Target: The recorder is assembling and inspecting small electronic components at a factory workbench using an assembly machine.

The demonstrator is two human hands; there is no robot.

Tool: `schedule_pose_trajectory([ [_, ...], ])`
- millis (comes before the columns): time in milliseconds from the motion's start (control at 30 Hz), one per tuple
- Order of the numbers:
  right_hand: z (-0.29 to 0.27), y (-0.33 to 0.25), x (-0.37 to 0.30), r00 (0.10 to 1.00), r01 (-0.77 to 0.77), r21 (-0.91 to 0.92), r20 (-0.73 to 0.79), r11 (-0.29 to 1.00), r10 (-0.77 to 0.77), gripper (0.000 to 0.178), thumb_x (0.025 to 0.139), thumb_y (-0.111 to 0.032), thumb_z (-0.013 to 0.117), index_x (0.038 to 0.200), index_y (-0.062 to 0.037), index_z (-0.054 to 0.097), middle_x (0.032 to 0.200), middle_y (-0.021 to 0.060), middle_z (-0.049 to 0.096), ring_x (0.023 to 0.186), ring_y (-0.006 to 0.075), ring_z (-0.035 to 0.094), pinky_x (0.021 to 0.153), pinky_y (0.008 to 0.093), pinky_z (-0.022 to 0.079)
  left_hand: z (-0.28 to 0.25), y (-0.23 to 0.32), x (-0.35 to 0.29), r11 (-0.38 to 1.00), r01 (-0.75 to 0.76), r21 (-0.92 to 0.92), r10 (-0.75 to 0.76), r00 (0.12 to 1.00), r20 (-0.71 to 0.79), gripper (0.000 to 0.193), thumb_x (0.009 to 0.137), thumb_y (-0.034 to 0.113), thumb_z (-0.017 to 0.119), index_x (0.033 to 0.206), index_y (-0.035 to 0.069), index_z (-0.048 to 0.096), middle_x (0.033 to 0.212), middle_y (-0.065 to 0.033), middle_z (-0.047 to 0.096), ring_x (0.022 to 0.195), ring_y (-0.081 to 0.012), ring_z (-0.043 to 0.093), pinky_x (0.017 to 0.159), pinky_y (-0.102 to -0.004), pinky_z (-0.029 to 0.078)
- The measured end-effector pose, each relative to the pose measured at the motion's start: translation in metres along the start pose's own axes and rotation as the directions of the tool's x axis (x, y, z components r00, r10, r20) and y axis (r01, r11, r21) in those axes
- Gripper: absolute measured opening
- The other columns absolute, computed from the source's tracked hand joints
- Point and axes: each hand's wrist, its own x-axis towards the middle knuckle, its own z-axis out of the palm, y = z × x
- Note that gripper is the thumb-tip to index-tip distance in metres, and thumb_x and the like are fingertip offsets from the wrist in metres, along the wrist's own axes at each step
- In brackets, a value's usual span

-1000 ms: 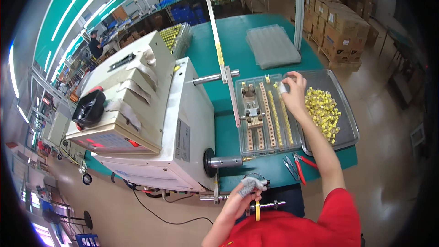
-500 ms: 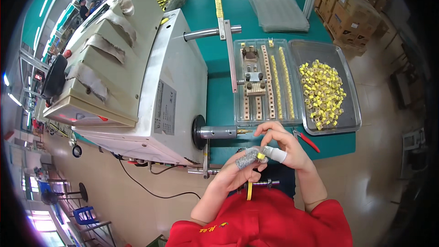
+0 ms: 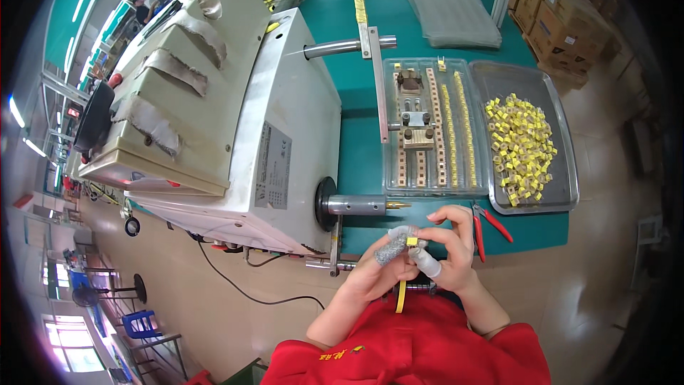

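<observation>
Close in front of my body, my left hand (image 3: 385,271) is closed in a pinch on a small yellow-wrapped coil (image 3: 412,242). Grey and white finger covers wrap its thumb and a fingertip. My right hand (image 3: 454,251) meets it from the other side, index fingertip at the coil and white-covered thumb (image 3: 426,263) just below; its other fingers are curled above. Below the hands hangs a strip of yellow tape (image 3: 401,298). To the left of the hands, a brass-tipped spindle (image 3: 360,204) sticks out from the winding machine (image 3: 285,128).
Red-handled pliers (image 3: 491,227) lie right of my hands on the green table (image 3: 356,21). Beyond are a clear plastic tray (image 3: 479,178) with rows of parts and metal blocks, a metal tray (image 3: 563,185) heaped with yellow coils (image 3: 524,150), and stacked clear trays (image 3: 454,14). A metal bar (image 3: 377,85) overhangs.
The coil has turned in my fingers. My right thumb has dropped below it while the index finger came down to it. The whole scene has shifted slightly right in view, and the pliers show more fully.
</observation>
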Motion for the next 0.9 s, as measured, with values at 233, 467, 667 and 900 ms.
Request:
schedule_pose_trajectory([
  [233, -0.005, 0.004, -0.002, 0.992, 0.119, -0.09, 0.055, 0.989, -0.115, 0.027, 0.066, -0.02, 0.071, 0.088, -0.0102, 0.061, 0.096, 0.0089, 0.049, 0.086, 0.0247, 0.046, 0.073, 0.0351, 0.04, 0.002, 0.003, 0.0, 0.998, -0.021, 0.054, 0.02, 1.0, 0.02, 0.038, 0.086, 0.021, 0.055, 0.116, 0.003, 0.041, 0.096, -0.0027, 0.048, 0.077, -0.0064, 0.044, 0.058, -0.0193, 0.035],
  [467, 0.004, 0.004, -0.009, 0.991, 0.131, -0.074, -0.017, 0.989, -0.132, 0.027, 0.069, -0.021, 0.071, 0.091, -0.0098, 0.06, 0.095, 0.0086, 0.046, 0.087, 0.025, 0.046, 0.074, 0.0346, 0.04, 0.0, 0.002, 0.0, 0.999, -0.028, 0.039, 0.026, 0.999, 0.041, 0.04, 0.084, 0.019, 0.058, 0.115, 0.001, 0.04, 0.096, -0.0027, 0.046, 0.077, -0.006, 0.043, 0.057, -0.0179, 0.034],
  [667, 0.015, 0.006, -0.02, 0.998, -0.047, 0.258, -0.024, 0.965, 0.055, 0.014, 0.077, -0.012, 0.063, 0.088, -0.0063, 0.057, 0.099, 0.0124, 0.041, 0.087, 0.0218, 0.044, 0.075, 0.0317, 0.039, -0.002, 0.0, 0.002, 0.975, -0.124, 0.185, 0.122, 0.992, 0.022, 0.032, 0.082, 0.016, 0.059, 0.107, -0.001, 0.046, 0.099, -0.0009, 0.042, 0.075, -0.007, 0.042, 0.058, -0.0186, 0.033],
  [900, 0.018, 0.003, -0.021, 0.971, -0.239, 0.461, 0.108, 0.855, 0.213, 0.009, 0.08, -0.005, 0.057, 0.087, -0.0047, 0.052, 0.104, 0.0142, 0.038, 0.094, 0.0203, 0.042, 0.083, 0.0312, 0.036, -0.004, 0.002, 0.0, 0.981, -0.111, 0.157, 0.115, 0.993, -0.019, 0.031, 0.082, 0.015, 0.059, 0.106, -0.001, 0.047, 0.101, -0.0005, 0.041, 0.071, -0.0075, 0.041, 0.058, -0.0187, 0.032],
])
